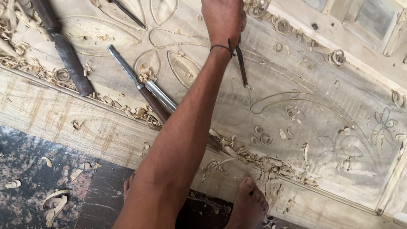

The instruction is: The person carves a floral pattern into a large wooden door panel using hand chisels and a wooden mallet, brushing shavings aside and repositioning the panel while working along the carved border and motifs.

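Observation:
My left hand [222, 19] reaches far up over a pale wooden panel [296, 110] carved with leaf and flower outlines. It is closed around a slim dark chisel [241, 63], and a thin cord circles the wrist. The chisel points down toward me, its tip touching the wood at a curved incised line. My forearm crosses the middle of the view and hides part of the panel. My right hand is out of the picture.
Left of my arm lie a wide flat chisel [68, 55], two long gouges [142, 87] and a thin tool [127, 12]. Curled wood shavings [250, 154] litter the panel. My bare foot [250, 205] rests at its near edge. Dark stone floor [25, 169] shows lower left.

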